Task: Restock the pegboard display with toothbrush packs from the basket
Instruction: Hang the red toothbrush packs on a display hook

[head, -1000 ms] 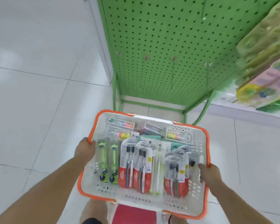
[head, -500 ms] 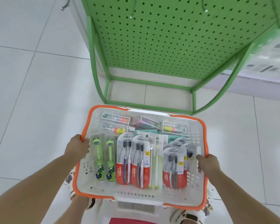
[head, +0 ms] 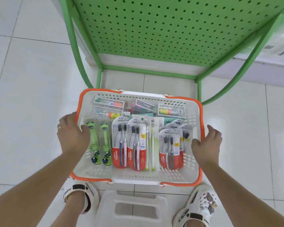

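A white basket with an orange rim (head: 201,161) sits low in front of my feet, below the green pegboard (head: 162,27). Inside it lie several toothbrush packs: red Colgate packs (head: 121,145), two green cartoon brushes (head: 99,145) and boxed brushes (head: 171,110) along the far side. My left hand (head: 71,135) grips the left rim, with the thumb inside the basket. On the right rim, my right hand (head: 206,143) holds on, thumb inside and fingers loosely raised. No hooks or packs show on this lower part of the pegboard.
The pegboard stands on a green tube frame (head: 147,71) on a white tiled floor (head: 31,95). A white plastic step stool (head: 133,208) sits between my sandalled feet (head: 198,205). A pale counter base (head: 252,71) runs at the right.
The basket has gone down toward the floor and sits closer to the pegboard frame. My view has tilted down, so the stool and my feet show. My right fingers have loosened.
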